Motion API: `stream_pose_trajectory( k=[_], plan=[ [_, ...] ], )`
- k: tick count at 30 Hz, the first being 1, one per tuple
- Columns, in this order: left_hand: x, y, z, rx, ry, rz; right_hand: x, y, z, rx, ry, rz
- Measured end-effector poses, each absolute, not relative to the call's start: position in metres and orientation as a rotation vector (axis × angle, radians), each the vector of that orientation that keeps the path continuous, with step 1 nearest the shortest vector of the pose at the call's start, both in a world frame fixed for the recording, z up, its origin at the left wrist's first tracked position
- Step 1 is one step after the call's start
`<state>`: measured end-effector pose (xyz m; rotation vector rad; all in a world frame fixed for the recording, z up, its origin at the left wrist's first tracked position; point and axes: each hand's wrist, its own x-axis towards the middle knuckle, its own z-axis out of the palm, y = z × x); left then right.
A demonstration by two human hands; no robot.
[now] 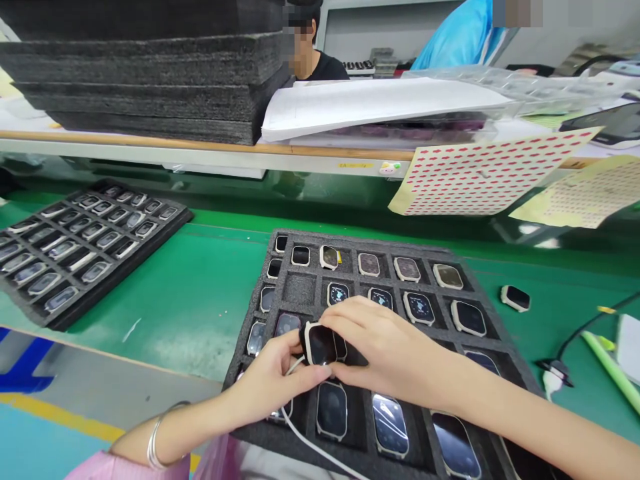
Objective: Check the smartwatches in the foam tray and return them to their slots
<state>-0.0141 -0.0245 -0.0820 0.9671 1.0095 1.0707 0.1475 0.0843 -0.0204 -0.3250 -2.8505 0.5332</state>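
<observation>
Both hands meet over a black foam tray [300,291] whose pockets hold several smartwatch bodies. My right hand [385,350] is closed on a watch body [320,344] with a dark screen and pale case, held just above the tray. My left hand [273,380] pinches a white cable [305,440] at the watch's lower edge; the cable runs down past the tray's front. A silver bangle [156,441] sits on my left wrist. One tray pocket in the second row is empty.
A second foam tray [60,319] of watch bodies lies at the left on the green mat. A loose watch body [515,297] and a black cable [580,330] lie at the right. Stacked foam sheets [150,73] and sticker sheets [480,177] sit on the shelf behind. A person sits beyond it.
</observation>
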Motion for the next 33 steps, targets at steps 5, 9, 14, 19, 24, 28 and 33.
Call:
stream_pose_trajectory(
  k=[5,9,14,19,24,28,33],
  plan=[
    [-0.015,-0.024,-0.083,0.987,1.078,1.025,0.147,0.081,-0.029,-0.273,-2.895,0.443],
    [-0.013,-0.023,-0.081,0.982,1.064,1.029,0.147,0.081,-0.032,-0.310,-2.910,0.476],
    [-0.011,-0.023,-0.080,0.964,1.092,1.051,0.147,0.079,-0.037,-0.288,-2.853,0.490],
    [-0.013,-0.024,-0.081,0.951,1.135,1.067,0.147,0.074,-0.043,-0.274,-2.759,0.458],
    [-0.012,-0.027,-0.081,0.928,1.193,0.971,0.150,0.073,-0.046,-0.267,-2.733,0.447],
    [-0.011,-0.027,-0.078,0.943,1.225,0.974,0.150,0.075,-0.046,-0.273,-2.768,0.508],
    [-0.014,-0.027,-0.076,0.882,1.195,0.939,0.149,0.077,-0.048,-0.290,-2.721,0.587]
  ],
)
